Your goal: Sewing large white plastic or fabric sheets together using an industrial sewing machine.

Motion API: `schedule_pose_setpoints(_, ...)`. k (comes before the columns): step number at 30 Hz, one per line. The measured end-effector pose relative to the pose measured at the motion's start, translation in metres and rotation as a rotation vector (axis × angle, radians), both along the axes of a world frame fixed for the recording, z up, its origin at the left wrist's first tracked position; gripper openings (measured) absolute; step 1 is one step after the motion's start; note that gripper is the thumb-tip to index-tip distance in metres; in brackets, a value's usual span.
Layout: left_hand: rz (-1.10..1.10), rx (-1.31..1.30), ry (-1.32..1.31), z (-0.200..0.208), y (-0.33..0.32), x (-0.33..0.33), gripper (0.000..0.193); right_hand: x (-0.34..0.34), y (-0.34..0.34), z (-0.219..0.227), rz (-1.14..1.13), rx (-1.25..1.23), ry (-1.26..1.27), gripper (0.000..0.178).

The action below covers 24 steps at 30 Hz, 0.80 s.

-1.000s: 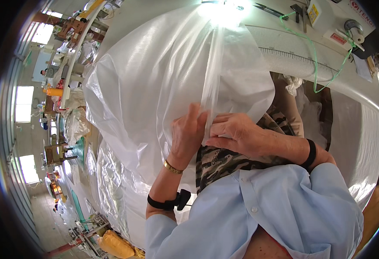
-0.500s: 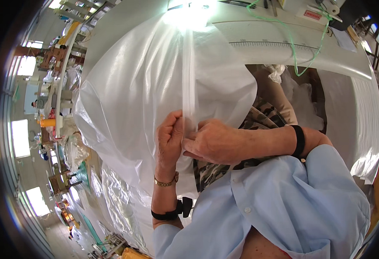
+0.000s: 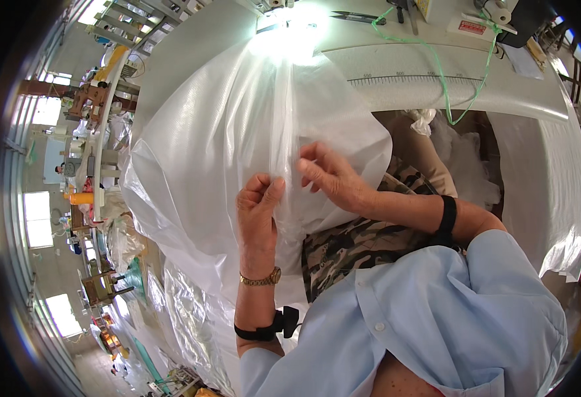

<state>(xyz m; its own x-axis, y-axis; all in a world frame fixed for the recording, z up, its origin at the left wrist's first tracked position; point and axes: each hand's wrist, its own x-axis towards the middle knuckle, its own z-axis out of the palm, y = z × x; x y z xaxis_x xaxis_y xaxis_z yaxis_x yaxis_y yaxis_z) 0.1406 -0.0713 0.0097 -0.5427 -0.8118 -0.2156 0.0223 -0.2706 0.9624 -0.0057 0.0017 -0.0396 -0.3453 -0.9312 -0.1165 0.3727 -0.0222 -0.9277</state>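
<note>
A large sheet of translucent white plastic [image 3: 197,159] spreads over the worktable and hangs down across my lap. Its folded strip [image 3: 282,126] runs from the bright lamp glare at the top toward me. My left hand [image 3: 258,202] is closed on the sheet at the left side of this strip, thumb over curled fingers. To the right of the strip, my right hand [image 3: 330,177] has its fingers apart and slightly bent, with nothing visible between them. Whether its fingertips touch the plastic, I cannot tell.
Glare from a lamp [image 3: 290,30] hides the machine part at the table's far edge. Beyond the printed ruler scale [image 3: 409,78] lie dark scissors [image 3: 356,17] and a loose green cord [image 3: 441,66]. More white sheeting [image 3: 535,192] hangs at the right.
My right hand has let go of the folded strip and moved up and slightly right, its fingers spreading. My left hand keeps its place on the sheet.
</note>
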Motion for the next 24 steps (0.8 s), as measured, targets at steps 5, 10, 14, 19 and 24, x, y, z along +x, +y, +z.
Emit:
schedule_pose_setpoints(5,-0.004,0.085,0.096,0.005,0.000,-0.001,0.008,0.009,-0.010,-0.024,0.236,-0.199,-0.163,0.031)
schedule_pose_setpoints(10,0.010,0.100,0.046,0.008,0.000,-0.004,0.010,0.015,-0.016,-0.024,0.214,-0.142,-0.293,0.029)
schedule_pose_setpoints(14,-0.002,0.069,0.038,0.008,-0.001,-0.003,0.008,0.011,-0.034,-0.013,0.343,-0.042,-0.097,0.025)
schedule_pose_setpoints(19,0.051,-0.130,0.019,0.016,-0.003,-0.002,0.006,-0.006,-0.019,0.001,0.331,-0.201,0.454,0.021)
schedule_pose_setpoints(24,-0.020,-0.338,-0.069,0.037,-0.005,-0.010,0.011,-0.061,0.040,-0.022,-0.392,-0.203,0.906,0.023)
